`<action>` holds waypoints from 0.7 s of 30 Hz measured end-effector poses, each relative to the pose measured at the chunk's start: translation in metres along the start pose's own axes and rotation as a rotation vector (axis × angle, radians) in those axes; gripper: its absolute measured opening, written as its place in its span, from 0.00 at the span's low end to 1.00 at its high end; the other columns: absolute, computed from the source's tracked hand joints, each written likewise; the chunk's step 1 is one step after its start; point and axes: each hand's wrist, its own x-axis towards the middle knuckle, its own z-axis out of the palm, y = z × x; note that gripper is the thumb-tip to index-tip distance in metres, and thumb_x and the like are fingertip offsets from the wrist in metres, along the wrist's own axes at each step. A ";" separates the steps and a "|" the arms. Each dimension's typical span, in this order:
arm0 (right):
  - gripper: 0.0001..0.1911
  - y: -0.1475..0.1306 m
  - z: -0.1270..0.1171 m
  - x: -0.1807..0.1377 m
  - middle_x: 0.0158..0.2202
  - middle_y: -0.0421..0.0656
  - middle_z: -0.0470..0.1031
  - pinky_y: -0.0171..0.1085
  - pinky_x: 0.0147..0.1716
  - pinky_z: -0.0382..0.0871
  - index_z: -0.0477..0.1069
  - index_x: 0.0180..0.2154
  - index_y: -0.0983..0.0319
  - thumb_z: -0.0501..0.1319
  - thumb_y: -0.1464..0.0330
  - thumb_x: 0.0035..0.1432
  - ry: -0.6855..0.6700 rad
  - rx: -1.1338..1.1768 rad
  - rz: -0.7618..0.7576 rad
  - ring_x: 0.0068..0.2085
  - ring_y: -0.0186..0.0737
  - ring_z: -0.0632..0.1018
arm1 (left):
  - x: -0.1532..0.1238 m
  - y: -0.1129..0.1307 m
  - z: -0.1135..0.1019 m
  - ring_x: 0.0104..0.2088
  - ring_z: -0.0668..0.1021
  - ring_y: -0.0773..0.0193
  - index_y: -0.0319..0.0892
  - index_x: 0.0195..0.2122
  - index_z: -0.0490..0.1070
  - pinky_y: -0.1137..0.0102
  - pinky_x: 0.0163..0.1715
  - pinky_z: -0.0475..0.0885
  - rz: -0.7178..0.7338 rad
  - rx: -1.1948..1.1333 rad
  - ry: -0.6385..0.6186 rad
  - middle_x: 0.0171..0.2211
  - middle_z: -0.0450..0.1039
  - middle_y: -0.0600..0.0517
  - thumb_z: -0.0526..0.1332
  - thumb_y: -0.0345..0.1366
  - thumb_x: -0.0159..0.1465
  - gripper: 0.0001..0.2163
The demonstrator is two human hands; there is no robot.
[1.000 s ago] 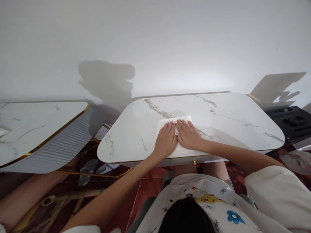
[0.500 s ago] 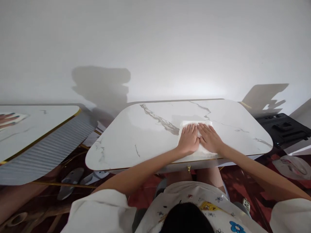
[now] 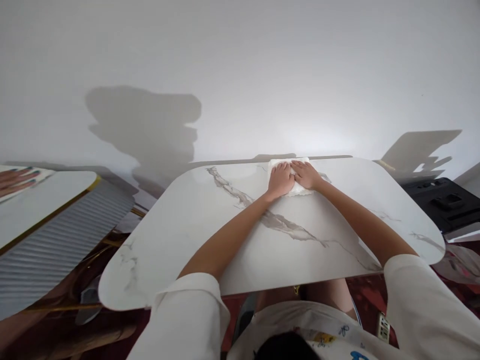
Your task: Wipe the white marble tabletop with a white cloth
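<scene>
A folded white cloth [image 3: 300, 191] lies flat at the far edge of a white marble-patterned table [image 3: 176, 235], close to the wall. My left hand [image 3: 281, 181] presses on its left part, palm down with the fingers stretched forward. Beside it, my right hand [image 3: 306, 175] rests flat on the right part, fingers also extended. The two hands nearly touch at the thumbs. Both arms reach forward across the tabletop, and much of the cloth is hidden beneath the palms.
On the left, another person's hand [image 3: 17, 181] lies on a white cloth on a second marble-patterned table [image 3: 56, 197] with gold trim. A black case [image 3: 446, 202] stands to the right. Behind the tables rises a pale wall [image 3: 247, 75]. A power strip [image 3: 383, 327] lies below.
Both my hands have pushed the cloth away from me, from the near side of the table to its far edge. The other person's hand has moved a little too.
</scene>
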 end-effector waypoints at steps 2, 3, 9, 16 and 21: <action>0.29 0.005 0.005 0.017 0.66 0.52 0.54 0.48 0.61 0.50 0.55 0.64 0.71 0.44 0.69 0.63 0.018 0.018 0.020 0.65 0.48 0.56 | 0.014 -0.011 0.004 0.62 0.61 0.54 0.35 0.58 0.61 0.58 0.62 0.55 0.003 -0.006 0.013 0.62 0.61 0.42 0.45 0.31 0.65 0.21; 0.29 0.007 0.007 0.024 0.66 0.51 0.55 0.48 0.61 0.50 0.55 0.64 0.71 0.44 0.69 0.63 0.030 0.026 0.034 0.65 0.48 0.57 | 0.020 -0.015 0.005 0.62 0.61 0.54 0.36 0.58 0.62 0.59 0.62 0.55 0.002 -0.007 0.020 0.61 0.61 0.42 0.45 0.31 0.65 0.20; 0.27 0.012 0.012 0.050 0.64 0.51 0.59 0.48 0.61 0.51 0.58 0.62 0.70 0.45 0.70 0.63 0.049 0.020 0.084 0.64 0.48 0.59 | 0.044 -0.031 0.010 0.59 0.65 0.55 0.38 0.55 0.64 0.58 0.60 0.57 -0.002 0.007 0.042 0.58 0.66 0.43 0.46 0.29 0.65 0.19; 0.27 0.003 0.009 0.037 0.65 0.51 0.57 0.49 0.62 0.49 0.56 0.63 0.71 0.43 0.70 0.65 0.049 0.029 0.104 0.65 0.47 0.57 | 0.033 -0.026 0.008 0.62 0.62 0.53 0.35 0.58 0.62 0.58 0.61 0.55 -0.009 0.019 0.027 0.61 0.62 0.42 0.45 0.31 0.65 0.21; 0.28 -0.025 0.002 -0.001 0.66 0.53 0.54 0.49 0.62 0.47 0.54 0.64 0.72 0.43 0.69 0.65 0.019 0.031 0.095 0.65 0.49 0.55 | -0.009 -0.016 -0.003 0.63 0.60 0.53 0.34 0.61 0.59 0.59 0.62 0.54 0.013 0.048 -0.013 0.64 0.58 0.43 0.45 0.33 0.66 0.23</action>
